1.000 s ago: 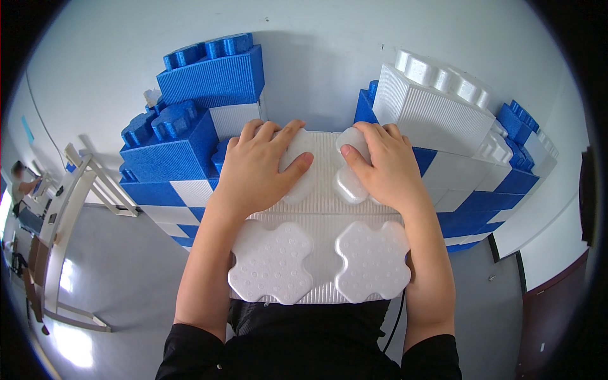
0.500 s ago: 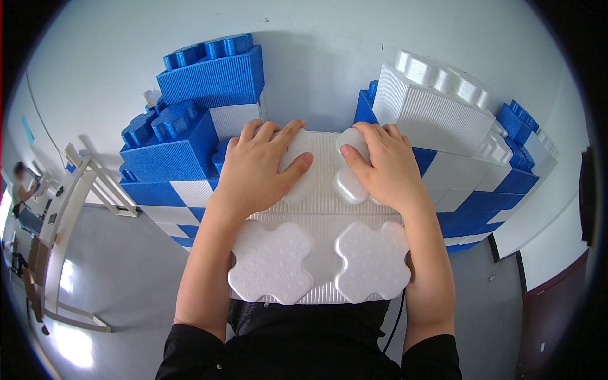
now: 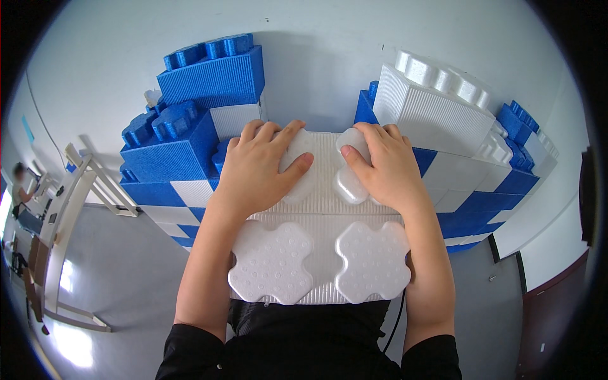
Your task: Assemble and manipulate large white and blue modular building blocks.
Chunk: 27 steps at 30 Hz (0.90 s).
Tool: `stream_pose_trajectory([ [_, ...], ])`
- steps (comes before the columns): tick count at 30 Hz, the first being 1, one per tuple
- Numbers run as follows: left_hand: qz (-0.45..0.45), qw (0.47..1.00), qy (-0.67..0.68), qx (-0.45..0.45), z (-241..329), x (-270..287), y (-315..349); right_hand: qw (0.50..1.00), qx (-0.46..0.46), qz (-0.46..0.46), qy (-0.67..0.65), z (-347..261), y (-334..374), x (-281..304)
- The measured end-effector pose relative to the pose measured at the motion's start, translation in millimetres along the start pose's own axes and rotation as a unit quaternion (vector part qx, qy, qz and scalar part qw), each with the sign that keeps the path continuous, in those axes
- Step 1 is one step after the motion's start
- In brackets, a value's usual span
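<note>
A big white foam building block (image 3: 323,259) with ribbed sides and broad knobs on top lies in front of my body. A straight seam crosses its top; I cannot tell whether this is one block or two laid together. My left hand (image 3: 258,168) is wrapped over the far left knob (image 3: 297,187), its thumb pressed on top. My right hand (image 3: 387,166) grips the far right knob (image 3: 350,185) the same way. Two nearer knobs, one left (image 3: 272,263) and one right (image 3: 372,261), show between my forearms, untouched.
A stacked wall of blue and white blocks stands ahead, with a tall blue block (image 3: 212,79) at left and a large white block (image 3: 430,114) at right. A white table frame (image 3: 60,259) is at far left, near a distant person. A dark door (image 3: 557,323) is at lower right.
</note>
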State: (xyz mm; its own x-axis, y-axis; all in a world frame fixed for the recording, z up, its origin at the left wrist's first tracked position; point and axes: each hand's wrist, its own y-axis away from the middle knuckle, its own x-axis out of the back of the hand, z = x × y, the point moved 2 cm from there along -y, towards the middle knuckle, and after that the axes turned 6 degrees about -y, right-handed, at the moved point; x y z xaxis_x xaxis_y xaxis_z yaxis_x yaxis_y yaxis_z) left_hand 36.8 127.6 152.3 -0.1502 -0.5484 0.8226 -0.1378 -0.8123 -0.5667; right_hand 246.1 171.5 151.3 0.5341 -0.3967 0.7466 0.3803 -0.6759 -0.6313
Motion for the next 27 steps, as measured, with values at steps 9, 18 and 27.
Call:
stream_pose_trajectory([
  [9, -0.007, 1.000, -0.003, 0.005, -0.7, -0.8, -0.1, 1.000, -0.009, -0.005, 0.003, 0.3, -0.2, -0.7],
  [18, -0.002, 1.000, 0.001, -0.001, 0.0, 1.6, 0.4, 1.000, -0.003, -0.003, 0.006, 0.7, 0.1, -0.6],
  [27, 0.001, 1.000, -0.001, -0.002, -0.3, 0.8, 0.1, 1.000, -0.007, -0.003, 0.006, 1.0, 0.0, -1.2],
])
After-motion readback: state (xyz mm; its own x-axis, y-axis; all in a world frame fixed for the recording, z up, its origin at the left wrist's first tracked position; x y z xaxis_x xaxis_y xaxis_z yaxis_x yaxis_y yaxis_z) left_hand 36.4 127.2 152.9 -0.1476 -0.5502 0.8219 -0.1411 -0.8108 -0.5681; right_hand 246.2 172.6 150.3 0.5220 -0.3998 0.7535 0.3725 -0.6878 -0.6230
